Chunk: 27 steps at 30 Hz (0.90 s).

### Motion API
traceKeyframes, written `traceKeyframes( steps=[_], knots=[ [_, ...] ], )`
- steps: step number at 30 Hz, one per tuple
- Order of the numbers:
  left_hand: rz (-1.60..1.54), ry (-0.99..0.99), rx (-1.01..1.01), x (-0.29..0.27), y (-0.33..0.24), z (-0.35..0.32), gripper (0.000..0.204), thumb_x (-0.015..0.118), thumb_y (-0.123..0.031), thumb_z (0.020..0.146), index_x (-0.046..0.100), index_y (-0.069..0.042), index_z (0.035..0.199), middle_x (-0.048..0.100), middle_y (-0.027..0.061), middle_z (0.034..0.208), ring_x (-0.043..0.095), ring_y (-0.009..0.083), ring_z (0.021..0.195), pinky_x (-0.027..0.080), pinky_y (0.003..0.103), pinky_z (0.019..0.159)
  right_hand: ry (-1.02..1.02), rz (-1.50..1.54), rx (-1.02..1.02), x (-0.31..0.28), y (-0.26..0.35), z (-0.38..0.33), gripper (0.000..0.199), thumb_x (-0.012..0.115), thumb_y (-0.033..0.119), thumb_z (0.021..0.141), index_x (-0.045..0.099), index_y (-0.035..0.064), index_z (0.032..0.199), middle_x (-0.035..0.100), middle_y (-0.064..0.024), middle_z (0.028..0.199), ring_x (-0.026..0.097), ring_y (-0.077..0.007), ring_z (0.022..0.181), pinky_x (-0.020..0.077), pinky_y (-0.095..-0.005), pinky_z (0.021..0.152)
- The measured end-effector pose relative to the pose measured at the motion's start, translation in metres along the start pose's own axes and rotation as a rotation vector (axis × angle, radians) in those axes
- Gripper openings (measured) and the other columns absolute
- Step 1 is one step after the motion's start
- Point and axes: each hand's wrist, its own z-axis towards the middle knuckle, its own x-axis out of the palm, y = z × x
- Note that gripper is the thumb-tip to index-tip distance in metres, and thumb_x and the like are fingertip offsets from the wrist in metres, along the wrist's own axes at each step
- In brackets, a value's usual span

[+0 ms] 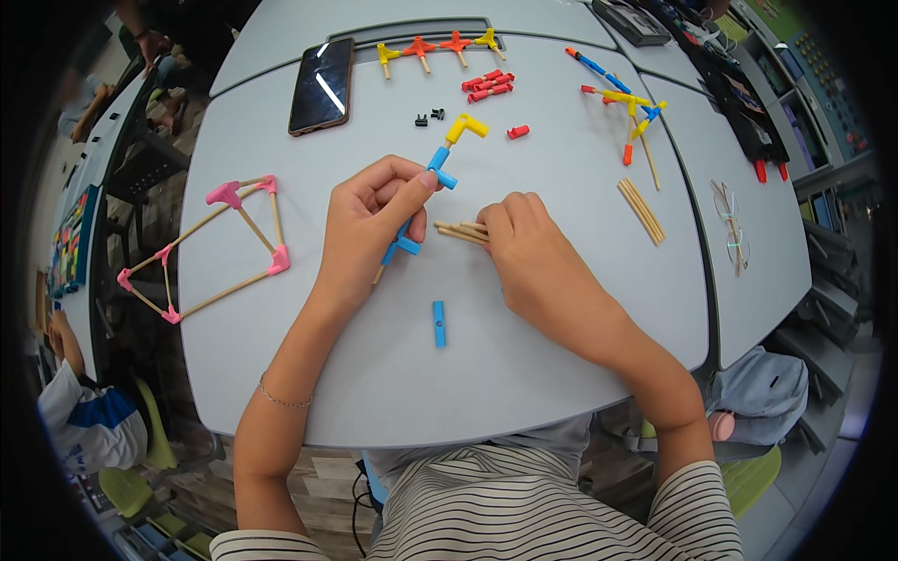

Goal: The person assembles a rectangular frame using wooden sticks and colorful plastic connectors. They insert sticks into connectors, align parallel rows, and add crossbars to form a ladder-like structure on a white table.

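My left hand (376,210) is closed round a stick assembly. Blue plastic connectors (405,245) sit along its wooden stick, and a yellow elbow connector (466,128) tops the far end. To its right, my right hand (528,245) pinches several short wooden sticks (458,231), whose ends point left toward the assembly without touching it. A single blue tube connector (439,324) lies on the table between my forearms. Beyond my hands are a red connector (518,133) and two small black pieces (437,114).
A pink-jointed stick frame (277,260) lies at the left edge, below a phone (321,87). At the back are red connectors (487,86) and a row of yellow and orange ones (420,47). On the right are a multicoloured structure (632,101), loose sticks (641,211) and eyeglasses (732,224).
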Motion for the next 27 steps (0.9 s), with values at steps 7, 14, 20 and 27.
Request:
traceKeyframes(
  steps=[7, 14, 20, 27],
  knots=[
    [0.004, 0.015, -0.01, 0.001, 0.0, -0.002, 0.023, 0.063, -0.024, 0.098, 0.068, -0.001, 0.098, 0.053, -0.0027, 0.06, 0.047, 0.0024, 0.053, 0.032, 0.019, 0.05, 0.073, 0.008, -0.083, -0.002, -0.014, 0.004, 0.028, 0.06, -0.012, 0.068, 0.052, -0.0023, 0.094, 0.052, -0.0164, 0.095, 0.052, -0.029, 0.092, 0.0451, -0.0362, 0.071],
    [0.001, 0.005, -0.012, 0.003, -0.001, -0.001, 0.024, 0.062, -0.025, 0.098, 0.068, -0.002, 0.096, 0.052, -0.0026, 0.06, 0.047, 0.0026, 0.053, 0.032, 0.019, 0.051, -0.021, 0.017, -0.135, -0.002, -0.017, 0.007, 0.025, 0.06, -0.008, 0.075, 0.054, -0.0015, 0.098, 0.053, -0.0137, 0.092, 0.052, -0.0284, 0.091, 0.0461, -0.0363, 0.075],
    [-0.025, -0.009, -0.038, 0.0, 0.0, 0.0, 0.025, 0.062, -0.026, 0.098, 0.068, -0.002, 0.095, 0.051, -0.0028, 0.059, 0.046, 0.0024, 0.053, 0.031, 0.019, 0.05, 0.137, 0.48, 0.191, -0.032, -0.015, 0.012, 0.015, 0.054, 0.008, 0.098, 0.056, -0.0007, 0.11, 0.055, -0.0106, 0.097, 0.057, -0.022, 0.088, 0.0477, -0.0333, 0.082],
    [-0.015, -0.011, -0.042, 0.002, 0.002, -0.001, 0.025, 0.062, -0.026, 0.098, 0.068, -0.001, 0.096, 0.051, -0.003, 0.06, 0.045, 0.0022, 0.053, 0.03, 0.02, 0.05, 0.076, 1.241, 0.219, -0.024, -0.029, 0.016, 0.019, 0.044, 0.017, 0.106, 0.056, 0.0033, 0.109, 0.063, -0.0073, 0.098, 0.061, -0.0165, 0.093, 0.0474, -0.0327, 0.088]
  ],
)
